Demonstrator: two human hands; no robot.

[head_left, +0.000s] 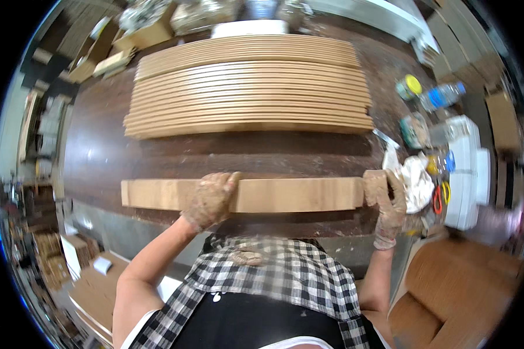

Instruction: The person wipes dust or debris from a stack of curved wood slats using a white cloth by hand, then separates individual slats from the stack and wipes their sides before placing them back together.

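A long, narrow wooden board (pixel 300 195) lies crosswise near the table's front edge, directly before me. My left hand (pixel 209 198), in a stained work glove, is closed over the board left of its middle. At the board's right end is my right hand (pixel 389 200), also gloved, its fingers curled. Against that end it has a tan, block-like piece (pixel 375 187); glove and piece are close in colour, so its kind is unclear. Beyond the board rests a wide stack of similar wooden strips (pixel 247 93), laid side by side in rows.
White cloth (pixel 416 183), red-handled scissors (pixel 437 199) and a yellow-handled tool (pixel 446 192) lie right of my right hand. Farther right stand a yellow-lidded jar (pixel 412 86), a plastic bottle (pixel 443 96) and a white container (pixel 468 186). Cartons (pixel 145 32) line the dark table's (pixel 99 134) far left.
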